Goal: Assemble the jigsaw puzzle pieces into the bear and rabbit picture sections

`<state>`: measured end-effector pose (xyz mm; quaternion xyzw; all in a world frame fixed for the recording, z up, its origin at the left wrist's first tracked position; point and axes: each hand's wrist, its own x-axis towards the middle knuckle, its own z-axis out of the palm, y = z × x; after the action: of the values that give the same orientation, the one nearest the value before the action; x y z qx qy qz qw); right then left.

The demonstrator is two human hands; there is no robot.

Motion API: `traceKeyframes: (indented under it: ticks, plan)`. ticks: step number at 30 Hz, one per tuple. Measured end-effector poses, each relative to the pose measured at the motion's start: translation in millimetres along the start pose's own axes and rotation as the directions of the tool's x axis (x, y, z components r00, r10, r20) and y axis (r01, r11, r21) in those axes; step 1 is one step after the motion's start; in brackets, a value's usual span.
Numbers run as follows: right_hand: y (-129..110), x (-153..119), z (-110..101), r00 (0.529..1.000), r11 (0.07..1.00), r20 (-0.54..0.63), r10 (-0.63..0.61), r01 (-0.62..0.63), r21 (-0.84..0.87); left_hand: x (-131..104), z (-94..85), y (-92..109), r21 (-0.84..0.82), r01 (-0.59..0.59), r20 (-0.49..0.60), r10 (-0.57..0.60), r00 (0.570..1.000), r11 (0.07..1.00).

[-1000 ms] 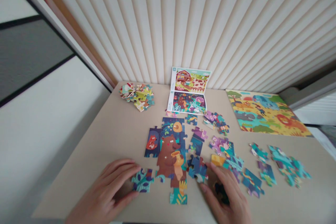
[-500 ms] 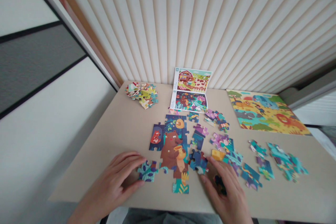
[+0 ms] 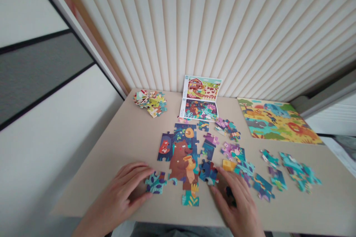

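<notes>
My left hand point(image 3: 126, 189) rests at the left, thumb and index finger at the near and far corners of a teal puzzle piece point(image 3: 155, 183) with purple leaves. Beside that piece is a partly joined bear picture point(image 3: 180, 155), its fox section on the left. On the other side, my right hand point(image 3: 236, 200) has its thumb and index finger at the right edge of dark blue puzzle pieces point(image 3: 208, 172). These lie close to the bear's right side; whether they are joined to it I cannot tell. Under the right palm, a dark piece point(image 3: 230, 195) is partly hidden.
A folded picture sheet point(image 3: 200, 98) stands against the pleated screen. A pile of loose pieces point(image 3: 150, 102) lies at the back left. Several teal and purple pieces point(image 3: 240, 168) spread rightward. At the back right is a finished safari puzzle point(image 3: 275, 120).
The view has shifted slightly, so the table sits a little lower and the things at the right a little further left. Both hands keep their places at the pieces.
</notes>
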<state>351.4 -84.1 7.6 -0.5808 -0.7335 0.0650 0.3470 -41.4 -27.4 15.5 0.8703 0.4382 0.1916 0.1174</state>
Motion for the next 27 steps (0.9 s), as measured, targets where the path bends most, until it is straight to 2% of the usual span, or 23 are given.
traceKeyframes:
  ticks: [18,27]
  plan:
    - [0.8,8.2,-1.6,0.997,0.998,-0.046,-0.064,0.063,-0.030,-2.7,1.0,-3.3,0.007,-0.004,0.004,0.004,1.000,1.000]
    - [4.5,3.0,-0.4,0.999,0.999,0.009,-0.031,0.031,-0.019,2.7,-7.0,4.9,-0.023,0.010,0.035,-0.009,0.999,1.000]
